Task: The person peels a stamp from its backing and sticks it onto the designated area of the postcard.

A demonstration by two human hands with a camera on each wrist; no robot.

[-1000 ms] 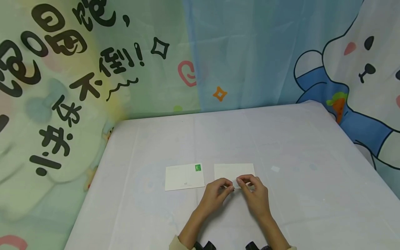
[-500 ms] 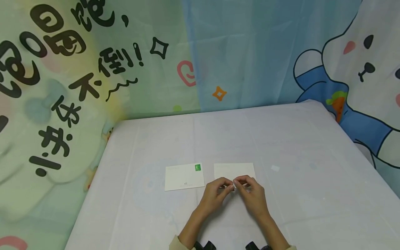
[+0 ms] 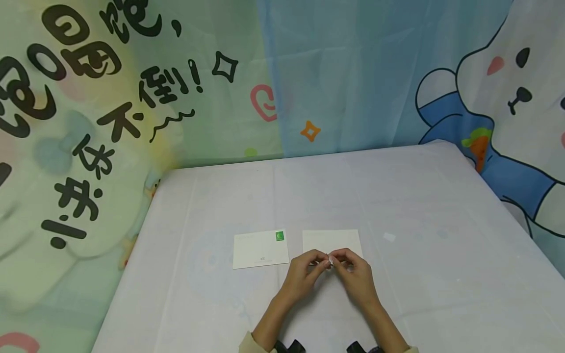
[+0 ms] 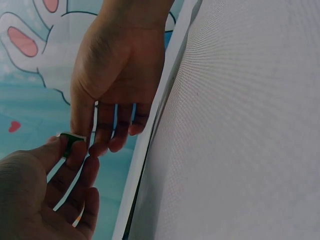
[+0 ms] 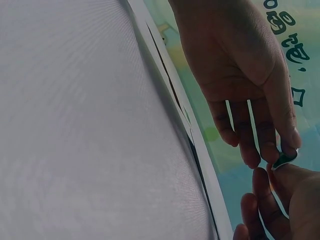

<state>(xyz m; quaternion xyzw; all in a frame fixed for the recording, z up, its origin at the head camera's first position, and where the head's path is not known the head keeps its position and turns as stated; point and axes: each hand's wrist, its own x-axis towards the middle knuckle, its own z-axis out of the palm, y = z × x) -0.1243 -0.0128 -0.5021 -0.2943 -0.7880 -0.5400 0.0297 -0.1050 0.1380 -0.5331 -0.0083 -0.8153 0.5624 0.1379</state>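
Over the lower edge of a plain white card [image 3: 332, 239], my left hand [image 3: 304, 274] and right hand [image 3: 356, 277] meet fingertip to fingertip. Between them they pinch a small green stamp [image 4: 72, 142] with a white edge; the right wrist view shows the same stamp [image 5: 285, 159] bent at the thumb tips. From the head only a tiny white bit of it shows. A second white card [image 3: 260, 251], bearing a green stamp in its upper right corner, lies flat to the left. My hands cover the first card's lower edge.
A small pale square scrap [image 3: 389, 237] lies on the white tablecloth [image 3: 212, 304] to the right of the cards. Printed curtains [image 3: 362, 73] hang behind the table and at its sides.
My right hand has shifted slightly left, closer to my left hand, and a tiny white bit now shows between the fingertips. The left hand and both cards stay put.
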